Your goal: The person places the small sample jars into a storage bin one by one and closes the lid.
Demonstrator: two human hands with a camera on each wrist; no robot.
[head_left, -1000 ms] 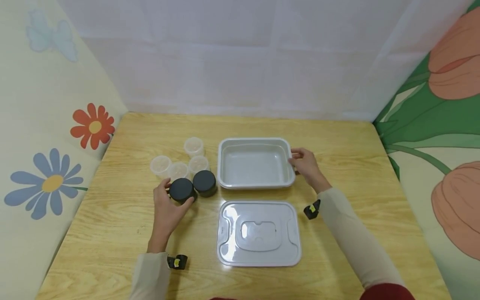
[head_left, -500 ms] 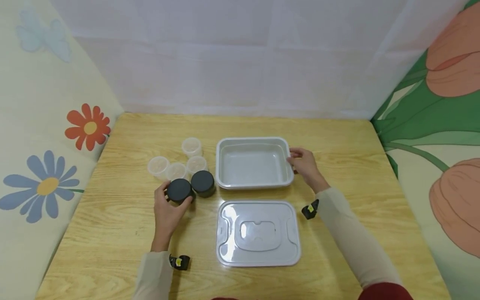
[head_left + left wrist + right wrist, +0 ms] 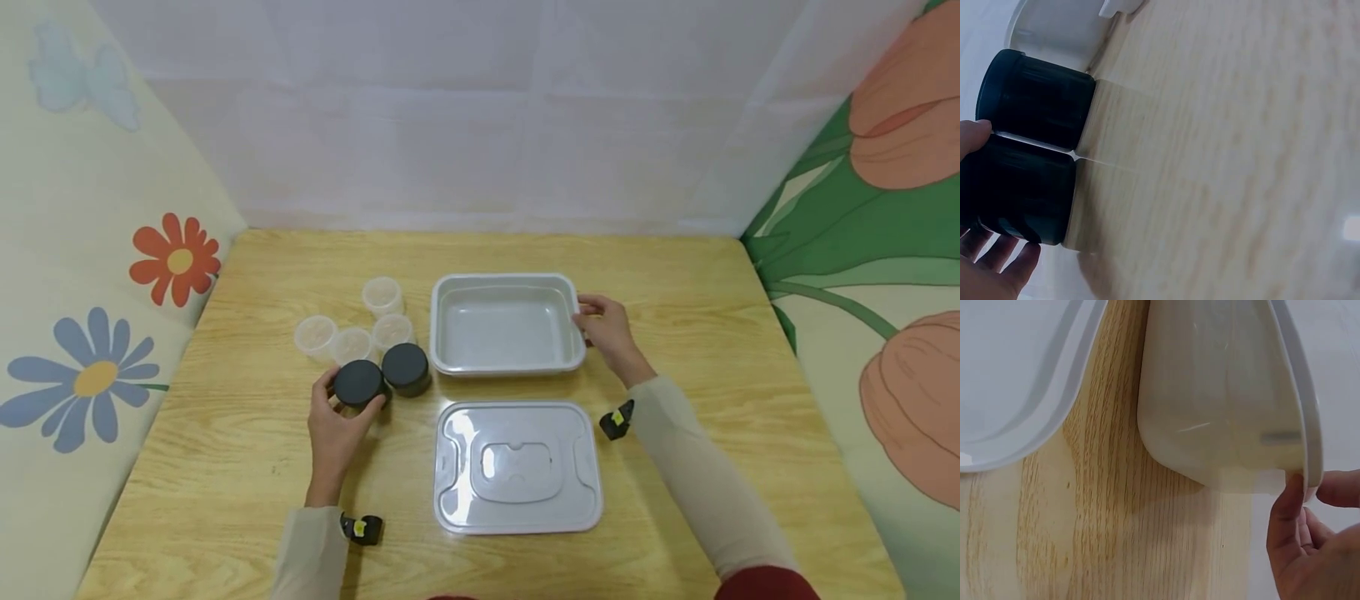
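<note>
My left hand [image 3: 333,433] grips a black round lidded jar [image 3: 358,383], thumb on its right side and fingers round its left. In the left wrist view the held jar [image 3: 1029,190] stands upright on the table, right beside a second black jar [image 3: 1041,103]. My right hand [image 3: 613,337] pinches the right-end rim of a white rectangular food container [image 3: 504,329], which has nothing inside. Seen from the right wrist, thumb and fingers [image 3: 1288,515] lie on either side of that rim. Left of the container, the second jar sits close to its front corner.
Several small translucent cups [image 3: 382,293] cluster behind the jars at the left. In front of the container a white rectangular lid [image 3: 517,467] lies flat on the wooden table [image 3: 675,275]. A white cloth [image 3: 480,125] hangs behind, and flower-printed panels [image 3: 97,379] flank both sides.
The view has shifted slightly. Both hands keep their holds on the jar and the container rim, and the objects keep their places.
</note>
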